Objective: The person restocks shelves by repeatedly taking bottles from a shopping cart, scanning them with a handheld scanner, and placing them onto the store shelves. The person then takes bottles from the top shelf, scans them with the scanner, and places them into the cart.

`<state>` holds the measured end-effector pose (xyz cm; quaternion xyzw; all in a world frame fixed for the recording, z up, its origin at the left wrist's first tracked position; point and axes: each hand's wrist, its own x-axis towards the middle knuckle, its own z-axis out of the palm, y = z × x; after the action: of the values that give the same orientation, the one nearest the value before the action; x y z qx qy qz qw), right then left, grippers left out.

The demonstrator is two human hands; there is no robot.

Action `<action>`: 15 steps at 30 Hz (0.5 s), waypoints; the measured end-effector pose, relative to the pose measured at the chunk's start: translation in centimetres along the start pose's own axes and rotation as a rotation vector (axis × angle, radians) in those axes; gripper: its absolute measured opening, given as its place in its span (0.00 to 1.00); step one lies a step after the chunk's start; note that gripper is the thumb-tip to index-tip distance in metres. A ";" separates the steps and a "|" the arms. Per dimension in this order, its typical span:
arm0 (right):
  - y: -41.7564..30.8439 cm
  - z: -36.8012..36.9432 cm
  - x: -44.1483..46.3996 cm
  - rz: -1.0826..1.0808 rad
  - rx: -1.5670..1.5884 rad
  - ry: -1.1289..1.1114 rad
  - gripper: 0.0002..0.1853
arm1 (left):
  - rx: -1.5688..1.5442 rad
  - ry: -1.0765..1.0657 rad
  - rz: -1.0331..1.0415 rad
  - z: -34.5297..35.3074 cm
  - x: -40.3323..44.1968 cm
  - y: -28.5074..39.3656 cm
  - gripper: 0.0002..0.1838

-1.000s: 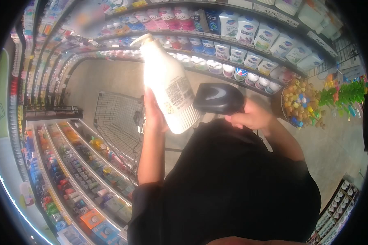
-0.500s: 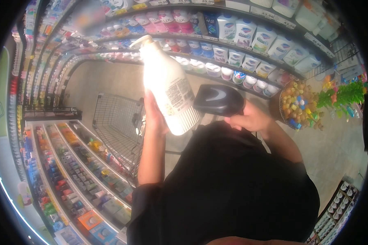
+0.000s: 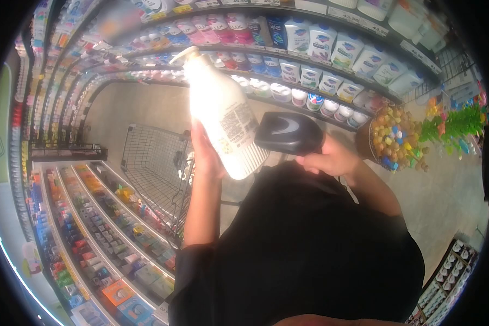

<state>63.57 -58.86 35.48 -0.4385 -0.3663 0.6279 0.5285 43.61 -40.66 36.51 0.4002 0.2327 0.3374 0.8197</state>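
Observation:
A large white pump bottle [image 3: 223, 114] tilts in front of me, its printed label and barcode area turned toward the right. My left hand [image 3: 205, 149] is closed around its lower left side; the fingers behind the bottle are hidden. In my right hand [image 3: 331, 156] I grip a black handheld barcode scanner [image 3: 289, 133]. The scanner's head points left and sits right beside the bottle's label; whether they touch I cannot tell. Strong glare washes out the bottle's left side.
Beyond my left arm stands a wire shopping cart [image 3: 152, 157]. Shelves of body wash bottles [image 3: 331, 46] curve across the back. A low shelf [image 3: 100, 239] with small packages runs along the left. At the right, a basket [image 3: 368, 142] holds yellowish round decorations beside green garlands [image 3: 453, 125].
The view has shifted very slightly. Both hands, the pump bottle and the scanner keep nearly the same positions.

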 end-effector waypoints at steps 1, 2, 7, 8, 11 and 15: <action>0.0 -0.1 -0.1 -0.001 -0.016 -0.002 0.05 | 0.003 0.008 0.008 0.2 0.0 0.0 0.43; 0.1 -0.2 -0.1 -0.002 -0.032 -0.005 0.05 | 0.014 0.005 0.016 0.4 0.0 -0.1 0.43; 0.3 -0.3 -0.3 -0.029 -0.003 -0.019 0.05 | 0.027 0.012 0.035 0.7 -0.2 -0.2 0.42; 0.5 -0.4 -0.3 -0.033 -0.001 -0.027 0.05 | 0.023 0.008 0.033 0.8 -0.2 -0.1 0.42; 0.7 -0.4 -0.3 -0.045 0.023 -0.034 0.05 | 0.012 0.003 0.025 0.8 -0.2 -0.1 0.41; 0.5 -0.4 -0.6 -0.028 0.007 -0.024 0.05 | 0.004 0.009 0.024 0.9 -0.1 -0.2 0.41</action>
<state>63.80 -59.57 34.98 -0.4239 -0.3766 0.6268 0.5344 44.20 -41.23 36.86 0.4031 0.2325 0.3484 0.8137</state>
